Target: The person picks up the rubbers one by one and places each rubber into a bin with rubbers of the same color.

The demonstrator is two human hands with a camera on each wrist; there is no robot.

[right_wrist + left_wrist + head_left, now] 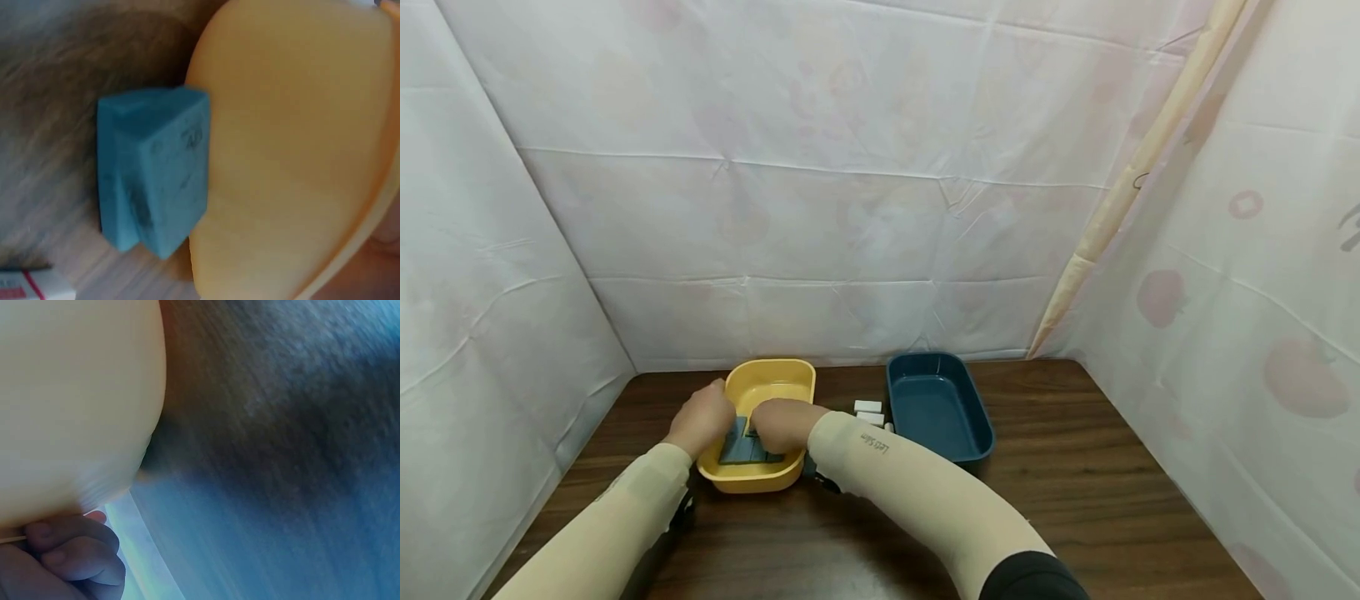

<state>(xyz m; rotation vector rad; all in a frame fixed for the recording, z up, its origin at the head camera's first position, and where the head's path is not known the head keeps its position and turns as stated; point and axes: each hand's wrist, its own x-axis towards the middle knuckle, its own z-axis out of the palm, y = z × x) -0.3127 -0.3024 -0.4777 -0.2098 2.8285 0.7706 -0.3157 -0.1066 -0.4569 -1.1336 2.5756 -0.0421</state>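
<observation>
A yellow bin sits at the left of the table, with several blue-grey erasers lying flat inside. My left hand grips the bin's left rim; its curled fingers show at the rim in the left wrist view. Reaching into the bin from the right, my right hand is bent down over the erasers. Its fingertips are hidden, so I cannot tell whether they pinch one. Two blue erasers, one leaning against the other, are outside the bin's wall in the right wrist view.
A dark blue bin stands to the right of the yellow one. Several white blocks lie between the bins, partly hidden by my right arm. A white block with red print shows at the right wrist view's corner. White sheeting encloses the wooden table.
</observation>
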